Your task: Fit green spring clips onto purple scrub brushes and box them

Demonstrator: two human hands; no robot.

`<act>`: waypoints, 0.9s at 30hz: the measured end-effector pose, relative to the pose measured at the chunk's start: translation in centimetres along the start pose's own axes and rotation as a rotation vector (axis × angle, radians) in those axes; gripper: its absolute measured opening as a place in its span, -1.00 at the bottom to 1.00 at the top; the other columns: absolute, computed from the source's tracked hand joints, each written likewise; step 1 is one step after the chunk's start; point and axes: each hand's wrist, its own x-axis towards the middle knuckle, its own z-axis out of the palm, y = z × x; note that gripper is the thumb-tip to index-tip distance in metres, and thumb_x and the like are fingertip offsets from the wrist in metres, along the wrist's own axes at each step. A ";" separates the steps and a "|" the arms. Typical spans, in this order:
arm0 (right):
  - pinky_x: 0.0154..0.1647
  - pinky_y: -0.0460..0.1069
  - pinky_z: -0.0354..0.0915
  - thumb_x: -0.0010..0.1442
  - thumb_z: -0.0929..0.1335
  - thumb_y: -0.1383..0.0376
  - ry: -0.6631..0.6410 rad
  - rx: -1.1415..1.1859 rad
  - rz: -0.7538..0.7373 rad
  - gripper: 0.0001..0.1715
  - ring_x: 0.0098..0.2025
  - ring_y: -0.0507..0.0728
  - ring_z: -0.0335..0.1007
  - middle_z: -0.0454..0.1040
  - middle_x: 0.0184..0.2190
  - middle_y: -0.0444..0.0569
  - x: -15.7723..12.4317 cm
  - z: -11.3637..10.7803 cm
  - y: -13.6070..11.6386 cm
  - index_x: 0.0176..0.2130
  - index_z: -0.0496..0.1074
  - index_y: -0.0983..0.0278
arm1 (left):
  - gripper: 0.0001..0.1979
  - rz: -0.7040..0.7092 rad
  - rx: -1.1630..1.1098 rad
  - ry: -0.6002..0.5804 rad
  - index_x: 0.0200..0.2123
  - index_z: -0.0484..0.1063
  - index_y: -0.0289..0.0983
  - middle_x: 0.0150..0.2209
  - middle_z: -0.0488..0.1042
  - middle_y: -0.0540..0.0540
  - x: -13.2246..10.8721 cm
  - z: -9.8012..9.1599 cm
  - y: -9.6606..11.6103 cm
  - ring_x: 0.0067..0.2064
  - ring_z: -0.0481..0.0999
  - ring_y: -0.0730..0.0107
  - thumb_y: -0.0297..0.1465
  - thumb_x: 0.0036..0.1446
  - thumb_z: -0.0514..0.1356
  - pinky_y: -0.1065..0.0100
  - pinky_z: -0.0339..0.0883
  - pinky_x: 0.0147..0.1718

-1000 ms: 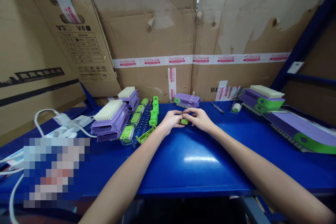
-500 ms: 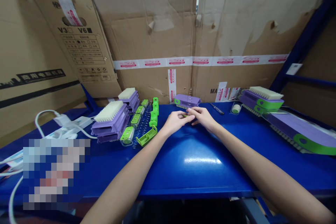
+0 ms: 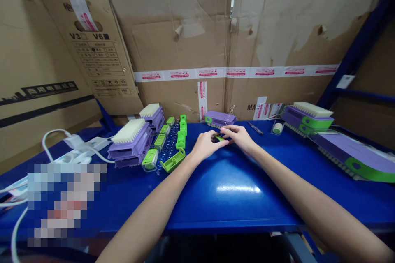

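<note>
My left hand (image 3: 206,146) is closed around a small green plastic part (image 3: 219,137), mostly covered by the fingers. Close against it, my right hand (image 3: 240,137) has its fingers bent in a pinch. A thin metal coil spring (image 3: 232,110) sticks up above the right fingers, tilted to the right; its lower end is hidden. Just behind both hands lies a purple brush body (image 3: 220,117) with a green end and bristles facing down. To the left are a row of green clips (image 3: 181,139), several loose springs (image 3: 169,148) and green-topped clear-cased pieces (image 3: 159,141).
Purple brushes with cream bristles (image 3: 127,131) are stacked at left, beside a white power strip (image 3: 92,146) with cables. At right lie a screwdriver (image 3: 255,128), a small round-topped piece (image 3: 277,128) and more purple-green brushes (image 3: 354,150). Cardboard (image 3: 185,41) walls the blue table (image 3: 234,209).
The spring has swung from upright to leaning right. More of the green part shows between my hands, and my left thumb and fingers have shifted slightly.
</note>
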 end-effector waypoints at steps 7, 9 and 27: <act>-0.54 -0.10 0.38 -0.01 0.40 -0.02 0.059 -0.018 -0.071 -0.52 -0.36 0.09 0.43 0.49 -0.37 0.02 0.3 -0.3 0.1 -0.30 0.49 0.34 | -0.57 -0.023 -0.040 0.003 -0.22 0.49 -0.28 -0.26 0.58 -0.17 0.1 0.1 -0.2 -0.21 0.56 0.20 -0.09 -0.06 0.31 0.31 0.40 -0.21; -0.59 -0.11 0.37 0.02 0.36 -0.04 0.148 -0.027 -0.108 -0.49 -0.39 0.08 0.42 0.48 -0.28 0.05 0.5 -0.7 0.2 -0.24 0.45 0.33 | -0.56 -0.037 -0.043 0.035 -0.21 0.49 -0.29 -0.25 0.58 -0.18 0.1 0.1 -0.2 -0.20 0.56 0.19 -0.09 -0.06 0.30 0.30 0.40 -0.20; -0.66 -0.13 0.24 0.14 0.23 -0.10 0.131 -0.248 -0.189 -0.47 -0.59 0.00 0.30 0.43 -0.48 -0.07 -0.4 -0.1 -0.1 -0.27 0.41 0.29 | -0.62 0.049 0.040 0.135 -0.14 0.47 -0.23 -0.18 0.56 -0.14 0.0 0.0 0.1 -0.14 0.53 0.20 -0.12 0.03 0.25 0.30 0.35 -0.13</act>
